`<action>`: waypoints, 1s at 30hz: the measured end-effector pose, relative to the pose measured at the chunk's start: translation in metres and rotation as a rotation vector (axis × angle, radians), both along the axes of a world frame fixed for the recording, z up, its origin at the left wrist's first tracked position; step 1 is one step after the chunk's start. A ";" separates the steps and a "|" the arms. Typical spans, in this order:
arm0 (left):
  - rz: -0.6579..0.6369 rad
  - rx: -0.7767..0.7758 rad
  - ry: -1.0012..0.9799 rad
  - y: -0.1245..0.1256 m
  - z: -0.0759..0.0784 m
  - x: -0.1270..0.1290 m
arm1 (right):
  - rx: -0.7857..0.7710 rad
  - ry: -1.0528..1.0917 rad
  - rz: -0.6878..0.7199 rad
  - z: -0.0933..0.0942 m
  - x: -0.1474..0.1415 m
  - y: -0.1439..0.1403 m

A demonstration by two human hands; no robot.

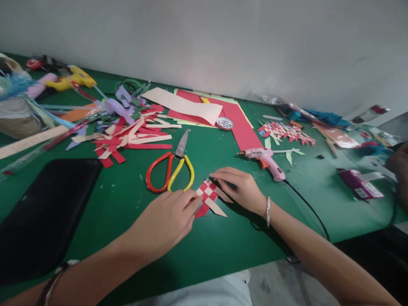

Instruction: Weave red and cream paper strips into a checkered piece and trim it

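Observation:
A small woven paper piece [208, 191], chequered red and cream with loose strips pointing down and right, lies between my hands on the green table. My left hand [170, 214] is closed on its left edge, thumb and fingers pinched together. At its upper right corner, my right hand [244, 189] has thumb and fingertips drawn together against the paper. A small dark dot shows near that corner. Just beyond my left hand rest scissors [178, 163] with one red and one yellow handle, blades pointing away. My left fingertips are partly hidden behind the hand.
Red and cream paper strips [134, 131] are heaped at back left. A pink glue gun [263, 159] lies right, its cord trailing forward. Behind are red sheets [244, 127], a round tin [225, 123] and chequered woven pieces [287, 131]. A black tablet-like slab [47, 212] lies left; another person's hand [398, 163] is far right.

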State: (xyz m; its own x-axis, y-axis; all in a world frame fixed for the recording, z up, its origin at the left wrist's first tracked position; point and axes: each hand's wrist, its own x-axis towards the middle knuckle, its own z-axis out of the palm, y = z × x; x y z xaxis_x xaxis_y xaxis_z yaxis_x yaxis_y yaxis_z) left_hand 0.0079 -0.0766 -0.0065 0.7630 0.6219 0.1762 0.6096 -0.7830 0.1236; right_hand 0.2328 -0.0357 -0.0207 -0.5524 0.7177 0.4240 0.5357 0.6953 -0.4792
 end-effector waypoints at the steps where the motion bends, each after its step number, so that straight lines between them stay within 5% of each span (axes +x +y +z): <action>1: 0.001 -0.007 0.001 0.000 0.000 0.000 | -0.025 0.035 -0.049 0.002 0.000 0.000; 5: 0.010 -0.027 -0.003 0.000 0.001 -0.002 | -0.080 0.060 -0.203 0.014 0.003 -0.002; 11: 0.150 0.015 0.040 -0.001 0.000 -0.002 | -0.136 -0.316 -0.396 0.028 0.000 -0.030; 17: 0.229 -0.099 0.086 0.002 0.002 0.001 | -0.204 -0.319 -0.376 0.021 -0.010 -0.051; 30: 0.349 -0.299 0.035 0.005 0.019 0.007 | -0.300 -0.249 -0.334 0.022 -0.013 -0.033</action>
State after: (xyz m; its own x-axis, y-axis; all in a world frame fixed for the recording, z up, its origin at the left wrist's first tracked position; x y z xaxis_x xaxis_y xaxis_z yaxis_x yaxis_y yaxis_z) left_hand 0.0151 -0.0719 0.0123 0.5011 0.8624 -0.0721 0.8384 -0.4631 0.2876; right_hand 0.2197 -0.0688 0.0016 -0.3305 0.9421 0.0568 0.8282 0.3184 -0.4612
